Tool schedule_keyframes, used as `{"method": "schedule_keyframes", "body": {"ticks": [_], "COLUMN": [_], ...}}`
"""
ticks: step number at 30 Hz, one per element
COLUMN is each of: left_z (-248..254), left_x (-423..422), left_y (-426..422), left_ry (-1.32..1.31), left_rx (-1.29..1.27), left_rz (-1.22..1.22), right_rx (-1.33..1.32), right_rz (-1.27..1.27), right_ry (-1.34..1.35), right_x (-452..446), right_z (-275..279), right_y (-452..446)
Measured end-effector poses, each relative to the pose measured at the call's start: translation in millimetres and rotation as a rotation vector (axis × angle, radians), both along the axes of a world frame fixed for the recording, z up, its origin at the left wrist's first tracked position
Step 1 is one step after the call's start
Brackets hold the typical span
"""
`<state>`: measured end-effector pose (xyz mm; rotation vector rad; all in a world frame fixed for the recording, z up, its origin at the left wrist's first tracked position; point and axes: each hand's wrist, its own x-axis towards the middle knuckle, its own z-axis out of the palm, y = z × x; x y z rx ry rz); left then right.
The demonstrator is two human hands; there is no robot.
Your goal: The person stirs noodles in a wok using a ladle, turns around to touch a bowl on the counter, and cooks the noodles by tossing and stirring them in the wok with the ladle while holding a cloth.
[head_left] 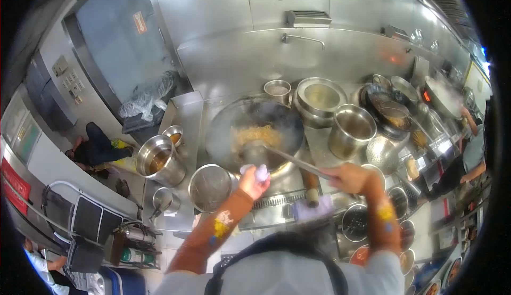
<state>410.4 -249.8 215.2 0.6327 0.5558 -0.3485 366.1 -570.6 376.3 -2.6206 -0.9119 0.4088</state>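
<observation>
A large dark wok [290, 119] stands on the stove, with browned food [258, 135] steaming in it. My right hand [348, 178] is wrapped round the handle of a metal ladle [298, 162], whose bowl rests in the food. At the near rim of the wok, my left hand [254, 182] is closed on a pale purple cloth [261, 173]. Between my hands, a wooden handle [311, 183] points toward me, with another purple cloth [314, 208] beside its end.
Left of the wok are a round strainer [211, 188] and a steel pot [161, 161]. Pots [352, 131] and a second wok [391, 108] stand right. A co-worker [474, 156] holds a pan at far right. Another person [98, 148] is low at left.
</observation>
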Motion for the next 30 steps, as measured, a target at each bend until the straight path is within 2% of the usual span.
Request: {"method": "schedule_keyframes", "body": {"ticks": [2,3,5,7,8,9,11,13,14,15,16,17,18,19,21,22,23,25,28,29,30], "left_z": [-48,-65,-74,-128,-35,-4,31,27,-25,-45,-74,-99,-102,-68,-11,11,31,43,-56,-93,-87], "left_x": [-13,-24,-52,-63,-79,-59,-32,-10,-7,-17,-30,-50,-64,-80,-77,-57,-39,-16,-32,-38,-49], "left_y": [-4,-7,-12,23,6,7,13,12,11,1,0,-1,1,-1,-4,6,12,7,-5,-7,-9], "left_ry": [-0.07,-0.108,0.085,-0.199,-0.069,-0.022,0.074,0.004,-0.072,0.007,0.009,-0.135,0.008,-0.144,-0.029,0.003,-0.019,0.052,-0.061,-0.082,-0.146], "left_rx": [-0.058,-0.087,-0.071,-0.474,-0.177,-0.19,-0.222,-0.113,-0.221,-0.178,-0.18,-0.338,-0.403,-0.282,-0.227,-0.271,-0.368,-0.092,-0.144,-0.155,-0.108], "left_rz": [-0.031,-0.047,0.08,-0.27,-0.224,-0.166,-0.049,0.017,0.025,0.086,0.0,-0.006,-0.04,-0.126,-0.057,-0.142,-0.132,-0.004,0.02,0.047,0.056], "right_rx": [0.046,0.0,-0.085,0.006,0.046,0.085,-0.044,-0.061,-0.116,-0.122,-0.124,-0.126,-0.147,-0.112,-0.044,-0.185,-0.211,-0.257,-0.364,-0.141,0.08], "right_rz": [0.015,-0.014,-0.063,0.033,0.094,0.154,0.096,0.046,0.035,0.009,-0.018,-0.046,-0.01,0.043,0.156,0.092,0.063,0.006,-0.078,-0.061,-0.039], "right_ry": [-0.223,-0.221,-0.216,-0.155,-0.119,-0.059,-0.018,-0.045,-0.109,-0.106,-0.097,-0.084,-0.066,-0.112,-0.148,-0.007,-0.006,-0.018,-0.215,-0.166,-0.123], "right_x": [23,18,10,7,6,3,13,29,38,36,30,26,19,24,20,22,21,21,29,17,11], "right_z": [-51,-51,-51,-23,0,15,28,13,-8,-13,-21,-26,-14,-6,-3,8,10,7,-69,-76,-79], "right_y": [24,30,43,21,7,0,11,37,46,48,49,50,43,30,6,14,26,55,68,62,55]}}
